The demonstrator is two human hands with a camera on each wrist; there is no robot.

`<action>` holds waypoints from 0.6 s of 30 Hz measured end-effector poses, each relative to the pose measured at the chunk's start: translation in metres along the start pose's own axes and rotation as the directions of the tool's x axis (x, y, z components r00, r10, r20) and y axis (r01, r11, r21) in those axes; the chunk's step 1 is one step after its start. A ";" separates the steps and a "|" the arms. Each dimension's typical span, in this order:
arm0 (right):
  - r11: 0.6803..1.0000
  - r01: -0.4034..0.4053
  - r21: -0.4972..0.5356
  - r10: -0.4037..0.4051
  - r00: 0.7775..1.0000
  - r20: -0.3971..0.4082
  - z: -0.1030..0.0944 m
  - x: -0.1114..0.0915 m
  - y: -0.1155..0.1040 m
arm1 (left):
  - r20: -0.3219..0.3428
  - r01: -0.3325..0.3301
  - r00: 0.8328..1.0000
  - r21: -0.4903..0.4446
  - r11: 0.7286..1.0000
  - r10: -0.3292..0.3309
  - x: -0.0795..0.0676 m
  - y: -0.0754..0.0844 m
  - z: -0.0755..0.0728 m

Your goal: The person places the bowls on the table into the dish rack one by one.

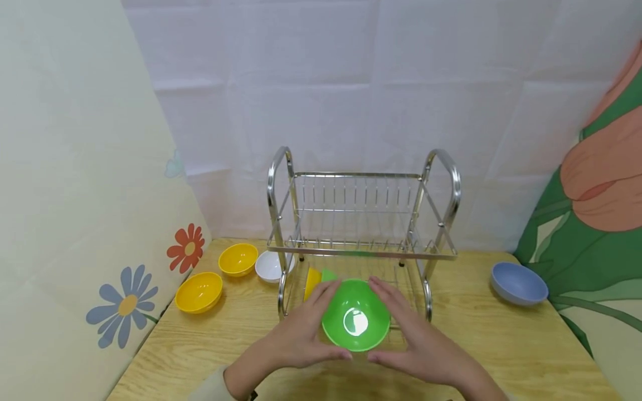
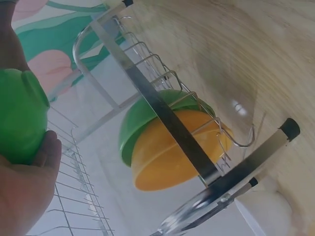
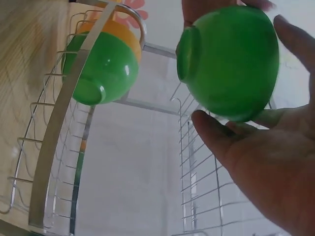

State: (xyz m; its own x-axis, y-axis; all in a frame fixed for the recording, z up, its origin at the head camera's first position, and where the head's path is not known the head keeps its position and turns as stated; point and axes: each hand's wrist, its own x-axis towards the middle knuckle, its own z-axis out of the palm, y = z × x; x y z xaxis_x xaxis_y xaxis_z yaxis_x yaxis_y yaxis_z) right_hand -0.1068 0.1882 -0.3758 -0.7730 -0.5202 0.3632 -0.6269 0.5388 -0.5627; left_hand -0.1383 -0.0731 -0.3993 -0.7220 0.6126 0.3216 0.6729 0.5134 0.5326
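Both hands hold a green bowl (image 1: 356,317) (image 3: 231,64) between them, its opening turned up toward the head camera. My left hand (image 1: 303,337) (image 2: 24,196) grips the bowl's left side, fingers at the far rim and thumb at the near one. On the other side my right hand (image 1: 418,340) (image 3: 275,167) holds it in the same way. Behind the bowl stands a two-tier metal dish rack (image 1: 455,192). A yellow bowl (image 2: 167,152) and a second green bowl (image 2: 129,130) (image 3: 108,69) stand on edge, side by side, in its lower tier.
Left of the rack lie two yellow bowls (image 1: 199,292) (image 1: 238,259) and a white bowl (image 1: 270,267). A blue bowl (image 1: 519,284) sits far right on the wooden table (image 1: 466,312). The rack's upper tier (image 1: 361,254) overhangs the lower one.
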 end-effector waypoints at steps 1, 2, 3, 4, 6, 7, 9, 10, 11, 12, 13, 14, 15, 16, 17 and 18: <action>0.999 -0.006 0.048 0.006 1.000 -0.005 -0.002 0.000 0.001 | -0.001 0.013 1.000 -0.017 1.000 -0.013 0.000 -0.001 0.000; 0.995 -0.002 0.101 0.004 1.000 -0.016 -0.004 0.000 0.003 | -0.005 0.023 1.000 -0.030 0.999 -0.023 -0.001 -0.002 0.000; 0.988 0.003 0.157 0.003 0.999 -0.033 -0.005 0.000 0.006 | -0.010 0.032 0.999 -0.043 0.999 -0.033 -0.001 -0.002 0.000; 0.978 0.000 0.209 0.011 0.999 -0.053 -0.005 0.001 0.008 | -0.016 0.041 0.999 -0.051 0.998 -0.042 -0.001 -0.003 -0.001; 0.941 -0.007 0.340 0.044 0.994 -0.101 -0.003 0.002 0.011 | -0.028 0.052 0.998 -0.055 0.997 -0.054 -0.002 -0.003 -0.001; 0.920 -0.011 0.391 0.067 0.989 -0.130 0.000 0.002 0.012 | -0.033 0.053 0.998 -0.056 0.997 -0.055 -0.002 -0.003 -0.001; 0.880 -0.007 0.475 0.108 0.977 -0.186 0.006 0.003 0.013 | -0.040 0.054 0.998 -0.053 0.997 -0.056 -0.002 -0.002 -0.001; 0.864 -0.009 0.503 0.133 0.969 -0.211 0.010 0.004 0.012 | -0.041 0.053 0.998 -0.049 0.997 -0.055 -0.002 -0.002 -0.001; 0.853 -0.008 0.521 0.151 0.960 -0.234 0.014 0.004 0.012 | -0.040 0.053 0.998 -0.052 0.997 -0.055 -0.001 -0.001 -0.001; 0.848 -0.015 0.530 0.174 0.952 -0.252 0.017 0.005 0.011 | -0.040 0.053 0.998 -0.050 0.997 -0.055 -0.001 0.000 -0.001; 0.842 -0.019 0.539 0.191 0.946 -0.264 0.020 0.005 0.010 | -0.039 0.051 0.998 -0.046 0.998 -0.053 -0.001 0.001 0.000; 0.836 -0.029 0.549 0.210 0.940 -0.270 0.022 0.006 0.009 | -0.037 0.051 0.998 -0.042 0.998 -0.053 0.000 0.002 0.000; 0.832 -0.036 0.554 0.224 0.935 -0.275 0.024 0.007 0.008 | -0.037 0.051 0.998 -0.036 0.998 -0.052 0.000 0.003 0.000; 0.830 -0.045 0.556 0.235 0.932 -0.277 0.026 0.007 0.006 | -0.036 0.048 0.998 -0.033 0.998 -0.049 0.001 0.004 0.001; 0.826 -0.052 0.562 0.245 0.930 -0.274 0.028 0.007 0.005 | -0.037 0.043 0.998 -0.022 0.999 -0.044 0.001 0.005 0.002; 0.819 -0.053 0.571 0.248 0.931 -0.269 0.029 0.008 0.004 | -0.040 0.039 0.998 -0.009 0.999 -0.039 0.001 0.006 0.002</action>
State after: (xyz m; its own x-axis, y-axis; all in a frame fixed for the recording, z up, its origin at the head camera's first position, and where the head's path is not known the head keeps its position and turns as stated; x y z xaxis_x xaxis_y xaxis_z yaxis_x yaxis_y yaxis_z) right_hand -0.1128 0.1672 -0.3964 -0.9008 -0.1724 0.3986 -0.4175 0.0905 -0.9042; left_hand -0.1349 -0.0677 -0.3976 -0.7536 0.5673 0.3320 0.6430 0.5314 0.5515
